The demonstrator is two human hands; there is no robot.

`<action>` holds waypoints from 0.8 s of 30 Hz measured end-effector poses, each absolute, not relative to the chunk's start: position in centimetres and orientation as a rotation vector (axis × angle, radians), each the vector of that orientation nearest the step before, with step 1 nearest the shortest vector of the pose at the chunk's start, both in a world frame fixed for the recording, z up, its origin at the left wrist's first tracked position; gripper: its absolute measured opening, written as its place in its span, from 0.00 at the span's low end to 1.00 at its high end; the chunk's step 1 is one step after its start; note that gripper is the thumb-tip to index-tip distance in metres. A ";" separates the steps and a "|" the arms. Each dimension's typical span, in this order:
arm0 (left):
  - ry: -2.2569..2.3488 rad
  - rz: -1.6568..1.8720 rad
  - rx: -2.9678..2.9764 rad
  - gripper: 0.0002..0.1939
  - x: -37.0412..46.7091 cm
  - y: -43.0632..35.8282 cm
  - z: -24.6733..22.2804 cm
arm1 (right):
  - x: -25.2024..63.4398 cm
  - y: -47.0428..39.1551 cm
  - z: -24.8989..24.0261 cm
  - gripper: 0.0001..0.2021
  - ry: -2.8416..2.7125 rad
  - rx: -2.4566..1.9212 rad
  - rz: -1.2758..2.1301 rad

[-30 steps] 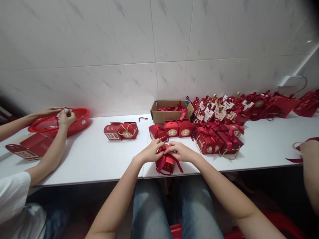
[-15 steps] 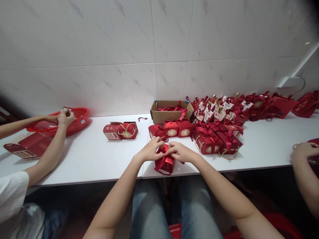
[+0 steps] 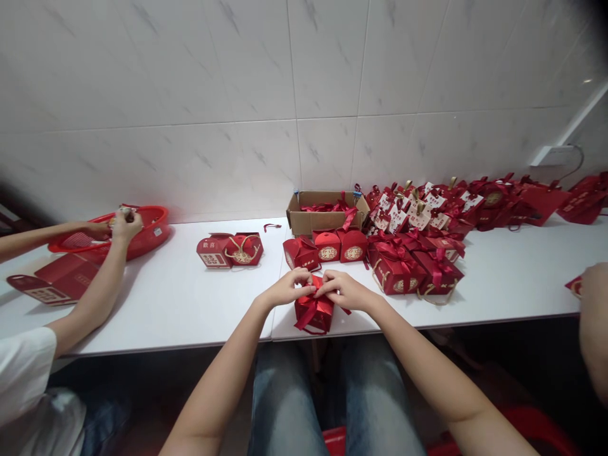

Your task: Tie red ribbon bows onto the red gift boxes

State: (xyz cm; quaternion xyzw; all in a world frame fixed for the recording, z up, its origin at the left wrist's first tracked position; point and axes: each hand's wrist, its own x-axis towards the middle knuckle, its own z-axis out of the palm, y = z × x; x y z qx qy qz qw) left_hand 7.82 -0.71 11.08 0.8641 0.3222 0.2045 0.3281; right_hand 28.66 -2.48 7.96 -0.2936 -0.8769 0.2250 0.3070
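A small red gift box with a dark red ribbon sits near the front edge of the white table. My left hand is at the top left of the box, its fingers closed on the ribbon. From the right, my right hand pinches the ribbon at the box's top. The ribbon's ends hang over the front and right side. Just behind my hands stand more red boxes with gold round emblems. The fingertips partly hide the knot area.
A cardboard box holds red ribbons. Ribboned boxes and many tagged red bags stand right. Two red boxes are left. A person's hands work over a red basket; another person's arm is far right.
My left hand has shifted slightly down at the box top, and its fingers have drawn in. At the far right, the other person's hand has moved outward, and a red item now shows beside it.
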 end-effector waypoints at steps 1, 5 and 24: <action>0.846 0.554 2.237 0.13 8.0 -0.8 10.9 | 28.6 -2.5 7.9 0.19 -2.319 -0.773 0.594; 0.983 0.650 2.208 0.13 8.7 -1.0 10.1 | 28.6 -2.4 7.7 0.19 -2.337 -0.779 0.591; 1.059 0.988 2.029 0.12 10.0 -2.4 9.0 | 28.9 -3.1 8.0 0.07 -2.051 -0.853 0.726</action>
